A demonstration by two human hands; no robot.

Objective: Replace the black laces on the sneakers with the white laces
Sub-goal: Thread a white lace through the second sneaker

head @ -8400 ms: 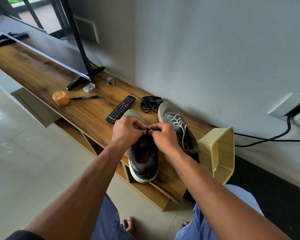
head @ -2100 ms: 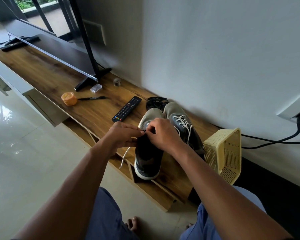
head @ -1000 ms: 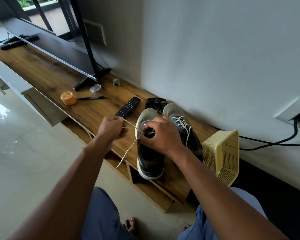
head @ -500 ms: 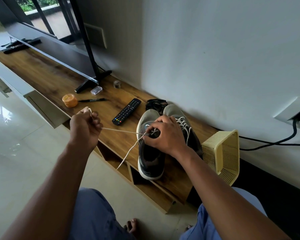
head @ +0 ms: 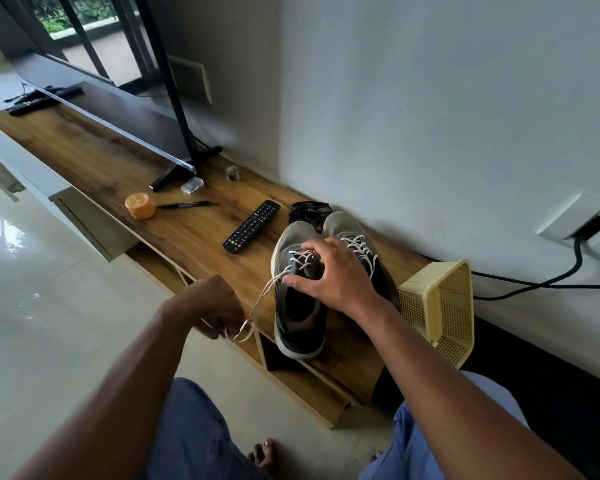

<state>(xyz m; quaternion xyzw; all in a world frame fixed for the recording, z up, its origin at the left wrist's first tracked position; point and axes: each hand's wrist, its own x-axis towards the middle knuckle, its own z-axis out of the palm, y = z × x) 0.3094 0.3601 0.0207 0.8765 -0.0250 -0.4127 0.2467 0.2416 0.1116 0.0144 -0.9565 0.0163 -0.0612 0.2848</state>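
Two grey-and-black sneakers stand side by side on the wooden TV bench (head: 194,244). The right sneaker (head: 378,268) carries a white lace in all its eyelets. The left sneaker (head: 300,306) has a white lace (head: 300,259) crossed through its front eyelets. My right hand (head: 329,277) grips the left sneaker over its tongue. My left hand (head: 212,306) pinches the two loose white lace ends (head: 257,310) below the bench's front edge. A tangle of black laces (head: 307,211) lies behind the sneakers' toes.
A yellow plastic basket (head: 440,306) lies on its side right of the sneakers. A black remote (head: 252,226), a marker (head: 184,204), an orange tub (head: 140,206) and a small clear box (head: 192,185) lie to the left. A TV foot (head: 184,168) stands farther back.
My left hand has swung from far out left down and toward me, carrying the white lace ends with it. My right hand has stayed gripping the left sneaker.
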